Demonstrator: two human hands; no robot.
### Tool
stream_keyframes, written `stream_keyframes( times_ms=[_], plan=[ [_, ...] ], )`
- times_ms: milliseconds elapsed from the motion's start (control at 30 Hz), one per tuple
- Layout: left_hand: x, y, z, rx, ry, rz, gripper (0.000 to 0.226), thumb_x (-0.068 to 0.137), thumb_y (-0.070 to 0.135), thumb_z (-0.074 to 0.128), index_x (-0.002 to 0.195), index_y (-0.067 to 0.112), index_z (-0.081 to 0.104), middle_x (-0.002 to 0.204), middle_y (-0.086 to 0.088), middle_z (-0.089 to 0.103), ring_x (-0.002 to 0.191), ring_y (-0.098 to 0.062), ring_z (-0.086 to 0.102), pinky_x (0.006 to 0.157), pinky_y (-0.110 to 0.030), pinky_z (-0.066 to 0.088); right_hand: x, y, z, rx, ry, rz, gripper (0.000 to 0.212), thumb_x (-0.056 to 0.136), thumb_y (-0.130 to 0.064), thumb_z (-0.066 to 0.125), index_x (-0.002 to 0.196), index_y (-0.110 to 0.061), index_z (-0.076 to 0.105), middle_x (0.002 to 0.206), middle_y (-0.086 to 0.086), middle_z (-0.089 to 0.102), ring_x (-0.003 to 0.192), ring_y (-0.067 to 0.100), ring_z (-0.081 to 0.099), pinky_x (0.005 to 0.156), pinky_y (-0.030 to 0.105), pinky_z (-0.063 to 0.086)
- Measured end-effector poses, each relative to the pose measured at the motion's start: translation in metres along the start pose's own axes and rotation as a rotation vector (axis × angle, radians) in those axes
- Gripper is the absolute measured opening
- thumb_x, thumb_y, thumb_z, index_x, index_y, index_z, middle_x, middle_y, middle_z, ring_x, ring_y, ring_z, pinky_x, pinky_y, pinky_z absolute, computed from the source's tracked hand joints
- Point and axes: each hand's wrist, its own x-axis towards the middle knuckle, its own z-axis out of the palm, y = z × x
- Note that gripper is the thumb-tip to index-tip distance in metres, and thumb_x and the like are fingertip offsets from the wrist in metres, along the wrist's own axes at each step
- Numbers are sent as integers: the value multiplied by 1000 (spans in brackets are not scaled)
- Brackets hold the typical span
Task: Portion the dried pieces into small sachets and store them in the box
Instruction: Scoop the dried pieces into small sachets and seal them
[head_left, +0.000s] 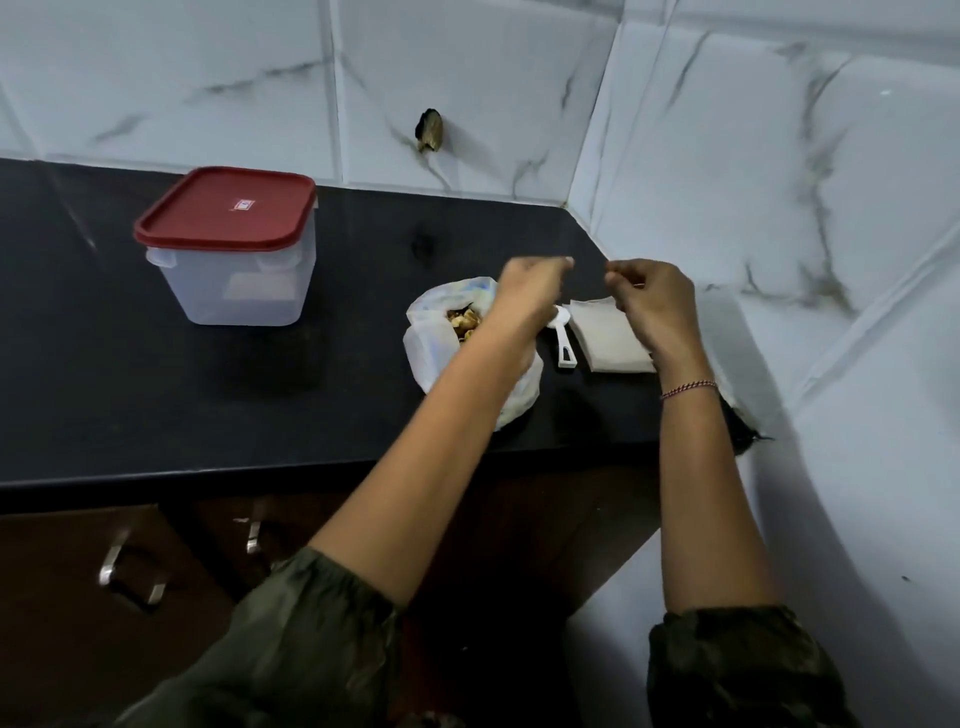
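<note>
A clear plastic box (234, 280) with a red lid (226, 208) stands closed at the back left of the black counter (260, 395). A white plastic bag (431, 348) lies open with brown dried pieces (462, 321) showing inside. To its right lie a white scoop (564, 351) and a flat stack of pale sachets (608, 338). My left hand (530, 291) hovers above the bag and my right hand (652, 301) above the sachets. Both have curled fingers with tips pointing at each other. I see nothing held in either hand.
White marbled tile walls close off the counter at the back and on the right, forming a corner. A dark hole (429, 130) marks the back wall. Below the counter's front edge are dark cabinet doors with metal handles (132, 577).
</note>
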Motion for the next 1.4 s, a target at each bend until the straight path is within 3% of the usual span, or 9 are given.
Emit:
stream_keyframes(
  times_ms=[167,300,500,700,800,933,1100,1267,1400],
  plan=[
    [-10,-17,34,-165,36,-255,30,95,15,47,123,6,52,71,-1,44,57,-12,40,43,-19,34,6,21,-7,-203,-10,69,30,91,-17,58,116,-3,66,118,13,66,114,24,58,96,26,41],
    [-15,-29,51,-244,30,-292,15,96,11,42,110,11,48,78,1,48,67,-9,45,56,-23,36,8,38,-7,-299,-14,155,27,89,-15,61,111,-1,67,116,18,66,112,31,57,94,31,43],
    [-11,-33,54,-198,22,-331,33,97,15,44,127,1,47,78,-2,48,70,-11,46,56,-20,34,4,51,-1,-343,-50,208,24,86,-11,62,100,8,67,106,24,67,104,34,59,87,35,44],
    [-5,-34,53,-198,-17,-338,39,97,15,48,131,-3,44,86,-7,49,83,-19,51,66,-24,41,12,57,1,-185,-46,262,39,81,-15,71,118,-5,63,111,14,68,107,26,61,94,30,43],
    [-6,-33,51,-237,-62,-344,32,95,14,49,124,1,48,79,-7,51,68,-17,53,59,-23,44,10,57,2,-42,8,287,43,79,-12,74,119,-8,62,91,8,65,90,18,61,85,23,43],
    [-4,-34,48,-251,-58,-342,26,93,13,51,117,3,48,81,-6,52,76,-20,56,67,-27,46,6,56,0,103,137,294,41,75,-11,76,115,-11,64,72,-5,60,82,15,59,83,27,49],
    [-8,-34,46,-225,-80,-347,20,94,14,49,112,5,48,81,-3,52,72,-14,53,59,-23,41,1,56,-1,-20,150,215,32,80,-12,71,112,-10,67,92,11,71,83,18,63,76,22,45],
    [-12,-34,47,-219,-97,-362,44,93,17,53,133,3,43,97,-5,55,94,-19,56,76,-25,45,-10,50,3,-252,180,102,31,89,-11,58,119,-15,64,109,13,70,104,30,62,81,30,46],
    [-13,-29,49,-211,-107,-365,20,94,15,53,111,4,52,83,-1,52,75,-13,55,68,-25,45,-11,42,2,-395,227,70,34,95,-10,48,128,-14,58,117,18,65,111,35,57,85,37,45]
  ],
)
